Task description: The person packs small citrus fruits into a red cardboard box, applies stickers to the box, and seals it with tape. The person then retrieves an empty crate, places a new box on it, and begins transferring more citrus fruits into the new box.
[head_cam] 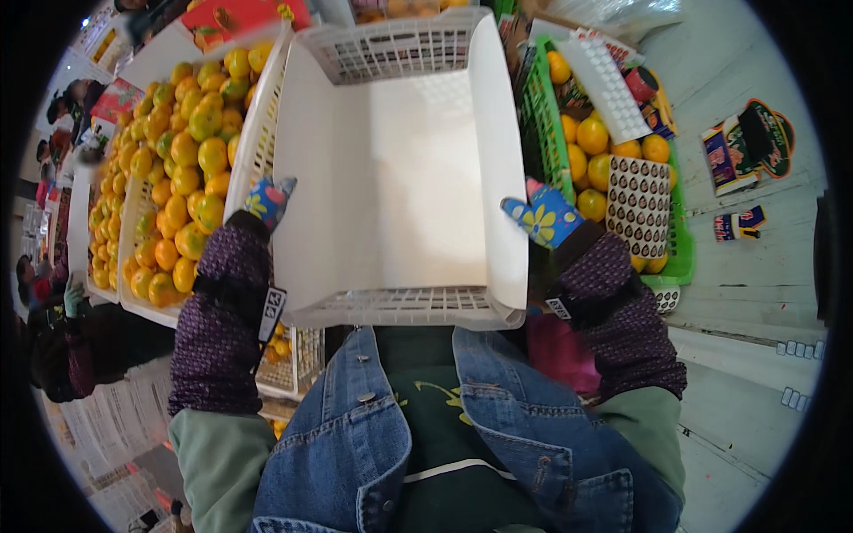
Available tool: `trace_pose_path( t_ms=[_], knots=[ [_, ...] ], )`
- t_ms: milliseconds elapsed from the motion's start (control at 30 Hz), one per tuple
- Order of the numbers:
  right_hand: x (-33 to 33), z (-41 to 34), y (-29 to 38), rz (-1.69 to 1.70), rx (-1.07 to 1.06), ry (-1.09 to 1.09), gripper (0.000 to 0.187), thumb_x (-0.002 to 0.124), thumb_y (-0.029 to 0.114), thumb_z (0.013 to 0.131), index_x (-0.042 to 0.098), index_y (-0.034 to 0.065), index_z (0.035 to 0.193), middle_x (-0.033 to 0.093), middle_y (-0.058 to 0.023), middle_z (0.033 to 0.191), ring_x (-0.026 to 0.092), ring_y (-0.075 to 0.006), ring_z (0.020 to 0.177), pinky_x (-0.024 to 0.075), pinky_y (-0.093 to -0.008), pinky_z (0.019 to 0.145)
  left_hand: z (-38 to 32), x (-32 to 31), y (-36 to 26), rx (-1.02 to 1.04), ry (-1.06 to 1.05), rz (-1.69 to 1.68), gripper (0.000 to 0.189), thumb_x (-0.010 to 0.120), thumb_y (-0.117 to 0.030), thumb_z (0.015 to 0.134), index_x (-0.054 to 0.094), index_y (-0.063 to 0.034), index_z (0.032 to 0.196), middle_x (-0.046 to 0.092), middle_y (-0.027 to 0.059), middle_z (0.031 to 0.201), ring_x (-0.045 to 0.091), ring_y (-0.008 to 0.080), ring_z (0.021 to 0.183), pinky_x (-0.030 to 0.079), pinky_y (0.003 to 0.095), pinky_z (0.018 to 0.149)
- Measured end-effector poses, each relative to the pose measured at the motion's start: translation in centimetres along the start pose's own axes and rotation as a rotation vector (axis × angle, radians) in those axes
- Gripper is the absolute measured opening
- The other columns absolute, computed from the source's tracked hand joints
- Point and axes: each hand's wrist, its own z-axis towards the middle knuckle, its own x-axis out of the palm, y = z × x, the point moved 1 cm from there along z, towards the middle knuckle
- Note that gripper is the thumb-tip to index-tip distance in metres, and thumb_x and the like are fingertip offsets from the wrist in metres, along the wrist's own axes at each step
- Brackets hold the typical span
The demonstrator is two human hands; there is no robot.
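A translucent plastic crate (406,310) lined with white sheet (426,180) is held in front of my body, with no fruit in it. My left hand (270,200), in a blue patterned glove, grips its left side; the fingers are partly hidden behind the wall. On the opposite side, my right hand (543,214), gloved alike, grips the wall with its thumb against the liner's edge. Left of the crate, a big white basket (256,143) is heaped with yellow-orange citrus fruit (186,150). Beside my right hand is a green plastic basket (546,126) holding oranges (593,136) and sticker sheets (638,203).
A white bubble-textured sheet (610,86) and a red roll (641,84) lie over the green basket. Printed cardboard pieces (750,146) lie on the pale surface at right. Other people are at the far left, one with a gloved hand (73,296). Crated fruit (280,346) shows below.
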Motion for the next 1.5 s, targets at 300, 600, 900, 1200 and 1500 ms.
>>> trace_pose_path(
  t_ms=[300, 600, 900, 1200, 1500],
  knots=[
    [-1.4, -0.7, 3.3, -0.312, -0.002, -0.081, 0.038, 0.052, 0.034, 0.095, 0.06, -0.0023, 0.102, 0.063, -0.0215, 0.084, 0.061, -0.0361, 0.074, 0.0493, -0.0432, 0.066, 1.0, 0.2, -0.1, -0.122, -0.17, -0.205, 0.046, 0.05, -0.034, 0.095, 0.053, 0.0032, 0.123, 0.059, 0.0259, 0.119, 0.056, 0.039, 0.111, 0.046, 0.0398, 0.094],
    [-1.9, -0.9, 4.6, -0.416, 0.083, -0.049, 0.034, 0.053, 0.028, 0.094, 0.06, -0.0029, 0.107, 0.064, -0.022, 0.096, 0.062, -0.0362, 0.086, 0.0491, -0.0441, 0.074, 1.7, -0.3, -0.1, -0.057, -0.185, -0.223, 0.047, 0.054, -0.034, 0.093, 0.055, 0.0055, 0.118, 0.061, 0.0268, 0.113, 0.058, 0.0391, 0.107, 0.048, 0.0402, 0.091],
    [1.1, -1.4, 2.5, 0.182, -0.029, -0.059, 0.035, 0.06, 0.009, 0.09, 0.054, -0.0024, 0.122, 0.065, -0.0146, 0.106, 0.063, -0.0252, 0.094, 0.0502, -0.0336, 0.078, 0.8, -0.2, -2.5, -0.09, -0.279, -0.108, 0.057, 0.058, -0.021, 0.083, 0.041, 0.0074, 0.129, 0.061, 0.0309, 0.105, 0.061, 0.0407, 0.099, 0.046, 0.0438, 0.091],
    [1.8, -1.2, 0.3, 0.499, 0.007, -0.007, 0.038, 0.054, 0.004, 0.091, 0.048, 0.0005, 0.129, 0.06, -0.0089, 0.115, 0.059, -0.0191, 0.101, 0.0495, -0.0298, 0.085, -7.6, -9.5, -5.3, 0.402, -0.45, -0.192, 0.05, 0.062, -0.017, 0.086, 0.049, -0.0063, 0.132, 0.057, 0.0209, 0.122, 0.055, 0.0371, 0.114, 0.043, 0.0411, 0.098],
    [-3.6, 0.8, 11.1, 0.22, -0.174, -0.505, 0.029, 0.058, 0.014, 0.092, 0.055, -0.0012, 0.118, 0.065, -0.0108, 0.101, 0.062, -0.0169, 0.088, 0.0515, -0.0287, 0.077, -9.8, -12.7, 4.7, 0.112, -0.135, 0.304, 0.077, 0.08, -0.026, 0.067, 0.047, -0.0092, 0.134, 0.056, 0.0157, 0.109, 0.056, 0.035, 0.105, 0.048, 0.0417, 0.085]
  ],
)
